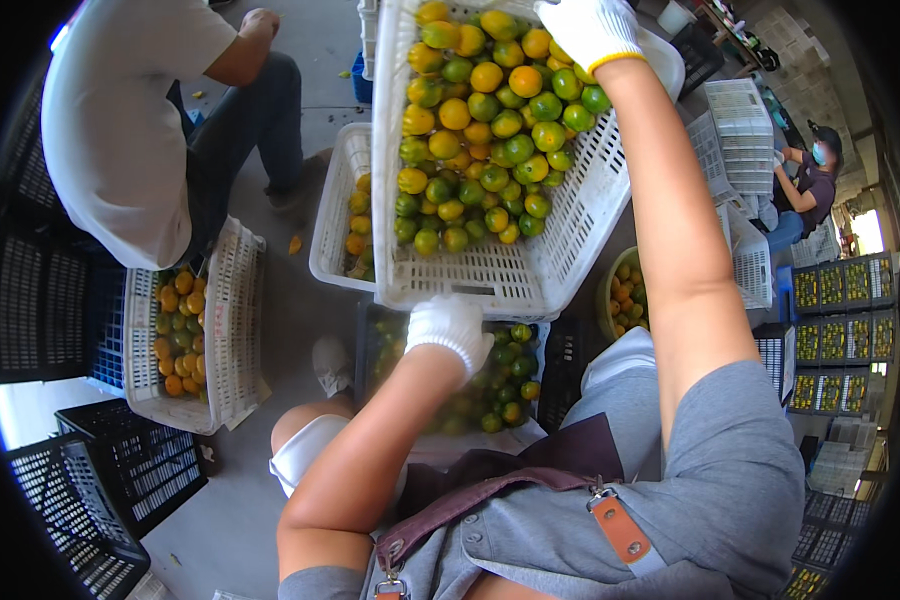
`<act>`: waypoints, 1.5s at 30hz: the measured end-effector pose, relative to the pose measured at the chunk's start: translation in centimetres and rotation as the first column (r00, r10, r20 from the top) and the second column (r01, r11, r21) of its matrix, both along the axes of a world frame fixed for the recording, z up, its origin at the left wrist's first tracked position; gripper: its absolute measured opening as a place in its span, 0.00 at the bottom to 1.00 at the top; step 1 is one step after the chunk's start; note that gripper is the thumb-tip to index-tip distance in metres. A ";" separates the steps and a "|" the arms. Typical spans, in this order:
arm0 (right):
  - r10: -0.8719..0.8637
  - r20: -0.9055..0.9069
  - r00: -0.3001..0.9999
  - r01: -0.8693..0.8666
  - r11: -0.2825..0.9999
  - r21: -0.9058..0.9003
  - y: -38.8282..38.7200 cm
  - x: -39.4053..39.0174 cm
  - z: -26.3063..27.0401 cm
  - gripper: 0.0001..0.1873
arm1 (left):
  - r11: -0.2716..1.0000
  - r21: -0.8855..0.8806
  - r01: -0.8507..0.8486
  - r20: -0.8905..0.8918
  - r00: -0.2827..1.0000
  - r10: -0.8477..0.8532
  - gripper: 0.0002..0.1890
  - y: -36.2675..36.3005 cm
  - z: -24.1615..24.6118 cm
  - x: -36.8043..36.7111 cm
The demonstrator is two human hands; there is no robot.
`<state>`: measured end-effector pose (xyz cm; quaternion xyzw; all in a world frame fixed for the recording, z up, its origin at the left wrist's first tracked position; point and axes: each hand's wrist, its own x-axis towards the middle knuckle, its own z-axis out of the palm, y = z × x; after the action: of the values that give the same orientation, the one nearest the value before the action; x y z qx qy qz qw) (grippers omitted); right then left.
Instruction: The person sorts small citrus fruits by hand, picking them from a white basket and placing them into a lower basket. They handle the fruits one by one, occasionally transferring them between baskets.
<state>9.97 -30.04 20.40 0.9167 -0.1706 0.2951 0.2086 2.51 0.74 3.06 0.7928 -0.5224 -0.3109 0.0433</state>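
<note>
Both of my hands wear white knit gloves and grip a large white plastic crate [487, 281]. My left hand [444, 330] has hold of its near edge. At the far right rim is my right hand [592, 30], whose fingertips are partly cut off by the picture's top. Inside the crate, green and yellow citrus fruits [487, 127] are heaped toward the far side, leaving a strip of slotted bottom bare nearest me. Below my left hand, a dark crate [364, 352] holds mostly green citrus [510, 375], part of it blurred and hidden by my forearm.
A smaller white crate [337, 225] with fruit sits behind the large one. At right stands a round basket [607, 300] of orange fruit. A person in a white shirt [120, 135] sits at left on a white crate [232, 337]. Another masked person [802, 184] sits far right near stacked crates [844, 337].
</note>
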 end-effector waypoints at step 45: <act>0.044 -0.632 0.774 0.412 0.722 0.555 3.3 -12.4 -25.8 0.35 | 0.989 0.047 0.140 -0.025 0.990 -0.139 0.26 -2.4 -1.9 -1.3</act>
<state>-2.39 -26.71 -5.38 0.9495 -0.2843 -0.1185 -0.0600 1.25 -1.67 1.17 0.7517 -0.5683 -0.3346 0.0077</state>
